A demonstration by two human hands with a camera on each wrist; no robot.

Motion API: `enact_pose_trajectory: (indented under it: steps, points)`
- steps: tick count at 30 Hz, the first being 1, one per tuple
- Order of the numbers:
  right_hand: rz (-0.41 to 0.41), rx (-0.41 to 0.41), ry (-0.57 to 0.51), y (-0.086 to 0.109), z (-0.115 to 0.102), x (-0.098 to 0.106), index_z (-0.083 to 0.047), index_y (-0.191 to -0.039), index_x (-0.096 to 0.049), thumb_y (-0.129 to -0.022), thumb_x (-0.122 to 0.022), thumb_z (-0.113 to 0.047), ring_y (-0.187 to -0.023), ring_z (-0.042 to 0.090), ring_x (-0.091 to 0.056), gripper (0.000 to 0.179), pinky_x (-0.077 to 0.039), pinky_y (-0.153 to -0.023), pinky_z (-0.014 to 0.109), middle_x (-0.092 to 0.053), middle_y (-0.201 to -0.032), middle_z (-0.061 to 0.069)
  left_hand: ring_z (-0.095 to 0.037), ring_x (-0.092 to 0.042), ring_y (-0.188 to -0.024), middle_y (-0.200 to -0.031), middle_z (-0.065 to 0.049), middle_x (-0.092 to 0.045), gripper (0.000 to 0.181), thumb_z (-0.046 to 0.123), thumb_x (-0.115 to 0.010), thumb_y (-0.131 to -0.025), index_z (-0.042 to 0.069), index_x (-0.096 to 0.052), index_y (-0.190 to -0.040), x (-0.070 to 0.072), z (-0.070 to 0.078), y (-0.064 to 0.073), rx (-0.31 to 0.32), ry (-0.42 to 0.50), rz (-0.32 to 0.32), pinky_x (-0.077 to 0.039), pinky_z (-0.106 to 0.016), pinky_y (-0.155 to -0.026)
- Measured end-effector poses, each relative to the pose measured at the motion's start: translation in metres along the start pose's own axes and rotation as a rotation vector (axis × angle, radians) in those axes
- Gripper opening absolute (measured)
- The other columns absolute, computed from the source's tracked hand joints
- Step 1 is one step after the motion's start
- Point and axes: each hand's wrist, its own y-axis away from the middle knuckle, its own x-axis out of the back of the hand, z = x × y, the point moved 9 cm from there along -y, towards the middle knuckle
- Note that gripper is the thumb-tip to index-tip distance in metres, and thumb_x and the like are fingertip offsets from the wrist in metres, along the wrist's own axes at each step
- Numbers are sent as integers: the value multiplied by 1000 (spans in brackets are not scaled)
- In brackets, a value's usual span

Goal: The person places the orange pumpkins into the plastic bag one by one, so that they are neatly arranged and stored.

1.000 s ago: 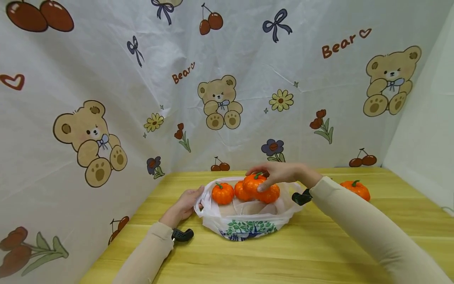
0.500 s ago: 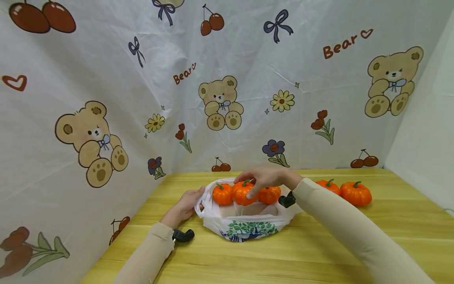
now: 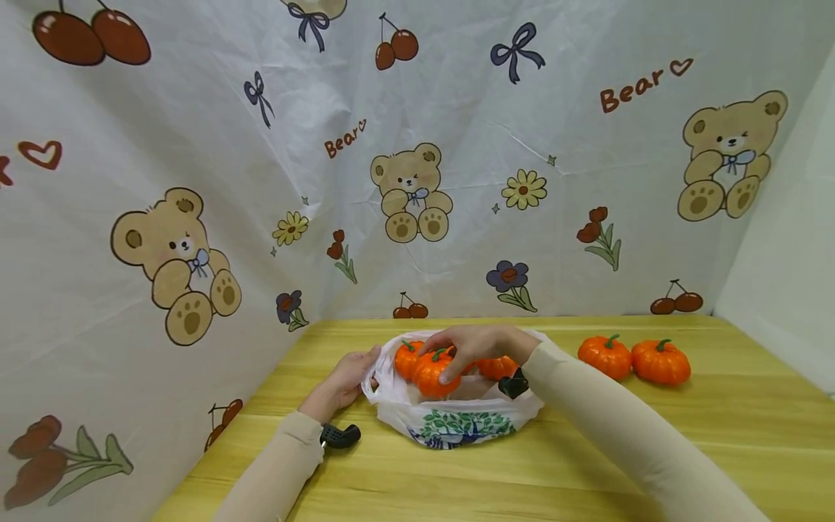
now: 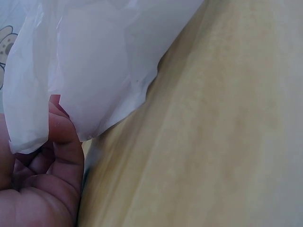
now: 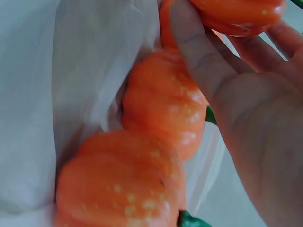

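A white plastic bag (image 3: 391,417) with a green tree print lies with its mouth spread on the table. My left hand (image 3: 347,377) grips its left edge; in the left wrist view the fingers (image 4: 66,146) curl round the plastic. Over the bag's mouth, my right hand (image 3: 476,349) holds a small orange toy pumpkin (image 3: 433,377) between thumb and fingers. Inside the bag sit a pumpkin (image 3: 404,360) at the left and another (image 3: 497,367) at the right, partly hidden by the hand. The right wrist view shows the held pumpkin (image 5: 241,14) above several pumpkins (image 5: 163,99) against the plastic.
Two more orange pumpkins stand side by side on the wooden table (image 3: 417,486), right of the bag: one nearer (image 3: 604,357), one farther right (image 3: 661,362). A bear-printed cloth (image 3: 457,94) hangs behind and at the left. A white panel (image 3: 783,290) borders the right side.
My right hand has moved left and lower with the pumpkin, towards the bag's left side. Its arm now leaves both table pumpkins uncovered. My left hand keeps its grip on the bag.
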Motion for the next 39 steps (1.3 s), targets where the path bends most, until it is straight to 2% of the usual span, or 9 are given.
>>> enact_pose_trajectory:
  steps: [4, 10, 15, 25, 28, 31, 35, 39]
  points:
    - [-2, 1, 13, -5, 0, -4, -29, -140, -59, -85, -85, -32, -126, 17, -52, 60, -49, -106, 36, -56, -143, -8, -6, -56, -55, -73, 2, -63, 46, 44, -48, -109, 2, -66, -102, 0, 1, 0, 1, 8, 3, -50, -19, -53]
    - [8, -51, 75, -10, 2, -10, -37, -137, -60, -83, -85, -46, -129, 16, -50, 60, -42, -113, 43, -54, -144, -14, -5, -54, -55, -70, 3, -62, 44, 41, -45, -111, 3, -65, -98, -1, 3, 1, -13, 0, -2, -49, -18, -52]
    - [17, -95, 18, -13, 6, -20, -37, -135, -62, -79, -88, -47, -125, 14, -53, 63, -41, -115, 43, -55, -142, -16, -6, -54, -55, -71, 2, -63, 43, 39, -45, -111, 3, -66, -100, 0, 2, -1, -7, 2, 2, -49, -19, -53]
    - [32, -64, 87, -15, -3, -28, -35, -137, -60, -81, -85, -50, -128, 9, -53, 63, -41, -115, 39, -57, -141, -19, -6, -56, -56, -75, 2, -64, 49, 46, -49, -108, 1, -66, -104, 0, 0, -1, 2, -2, -5, -51, -19, -55]
    - [37, -67, 53, -16, -4, -30, -33, -135, -62, -82, -86, -46, -125, 12, -55, 60, -46, -110, 37, -60, -136, -16, -6, -56, -56, -75, 1, -65, 49, 46, -49, -109, 1, -67, -104, 0, 0, 0, 3, -6, -3, -51, -19, -55]
    - [28, -62, -19, -16, -4, -35, -28, -134, -62, -83, -87, -38, -119, 18, -59, 58, -55, -98, 36, -62, -132, -10, -7, -56, -57, -76, 0, -65, 50, 47, -49, -108, 1, -67, -105, -1, 0, 1, 2, -12, -7, -51, -20, -56]
    - [14, -62, -70, -14, -5, -38, -22, -139, -59, -86, -86, -31, -107, 21, -66, 60, -62, -85, 39, -59, -137, -4, -7, -57, -58, -76, 1, -65, 49, 46, -48, -109, 1, -67, -105, 0, -1, 1, -1, -15, -9, -51, -21, -56]
    - [20, -76, -79, -13, -4, -37, -21, -142, -58, -86, -86, -28, -92, 21, -70, 63, -63, -83, 39, -56, -144, -2, -6, -56, -57, -74, 2, -64, 48, 46, -48, -109, 3, -67, -103, 1, -1, -1, -6, -16, -14, -51, -20, -55]
